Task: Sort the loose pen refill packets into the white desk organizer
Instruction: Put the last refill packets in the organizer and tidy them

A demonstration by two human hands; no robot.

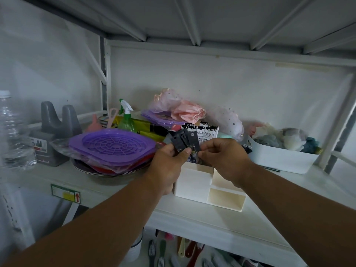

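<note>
Two hands sorting refill packets on a shelf.
Left hand (169,158) and right hand (223,157) both pinch dark refill packets (185,140) above the white organizer (194,182); purple tray (113,146) at nine o'clock.

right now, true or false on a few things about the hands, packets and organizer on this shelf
1. Both hands hold dark packets above the white organizer. True: left hand and right hand both pinch them.
2. The organizer's front compartment holds packets. False: it shows nothing inside.
3. White-labelled packets stand behind the hands. True.
4. The purple tray lies right of the organizer. False: it lies to the left.
5. The spray bottle is red. False: it is green.
</note>
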